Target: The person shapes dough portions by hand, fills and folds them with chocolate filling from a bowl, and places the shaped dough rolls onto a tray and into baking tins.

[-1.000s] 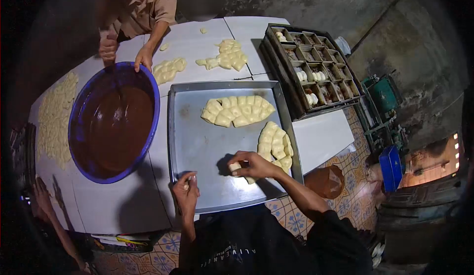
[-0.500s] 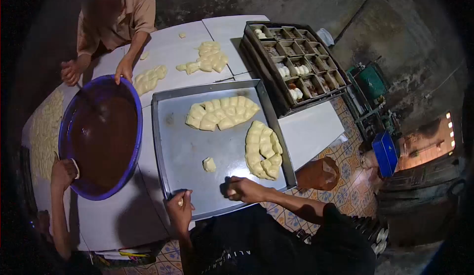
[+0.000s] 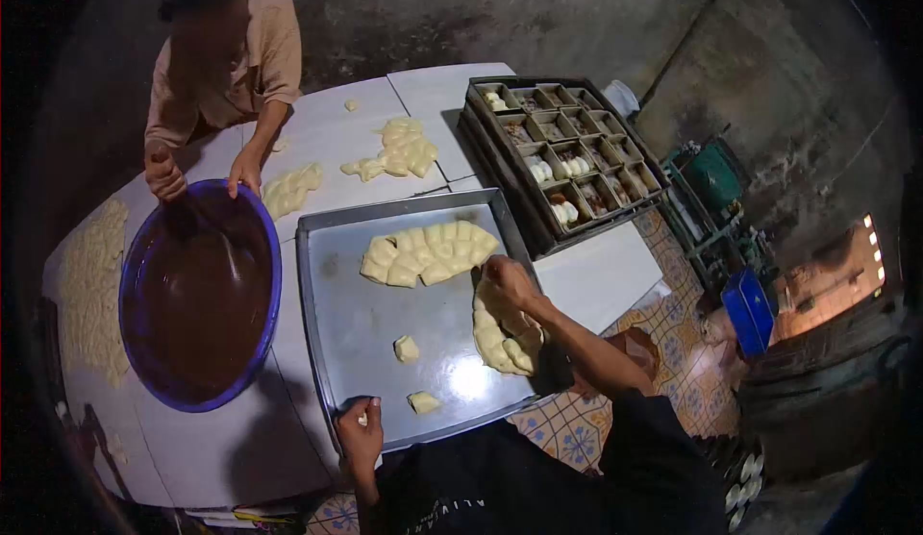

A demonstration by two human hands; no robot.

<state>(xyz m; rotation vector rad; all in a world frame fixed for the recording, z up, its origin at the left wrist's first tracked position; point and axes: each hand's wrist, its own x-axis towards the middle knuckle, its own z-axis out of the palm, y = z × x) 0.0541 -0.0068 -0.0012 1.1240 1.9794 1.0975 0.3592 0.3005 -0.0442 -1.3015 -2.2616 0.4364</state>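
My right hand [image 3: 510, 282] is closed at the upper end of the right-hand cluster of dough pieces [image 3: 502, 341], its fingertips partly hidden. At the near left corner of the metal tray [image 3: 361, 372], my left hand [image 3: 361, 436] is curled around a small pale bit of dough [image 3: 362, 420]. A second cluster of dough pieces [image 3: 428, 252] lies across the back of the tray. Two single dough pieces rest apart on the tray floor: one near the middle [image 3: 406, 348], the other closer to me [image 3: 423, 402].
Left of the tray stands a blue basin [image 3: 277, 319] of brown liquid, which another person [image 3: 226, 64] stirs. More dough [image 3: 394, 150] lies on the white table [image 3: 336, 112]. A rack of baking tins [image 3: 567, 155], some holding white dough, stands back right.
My right hand has moved up and right to the right-hand dough cluster. A second single dough piece now lies on the tray. Another person's hand has left the basin's near left edge.
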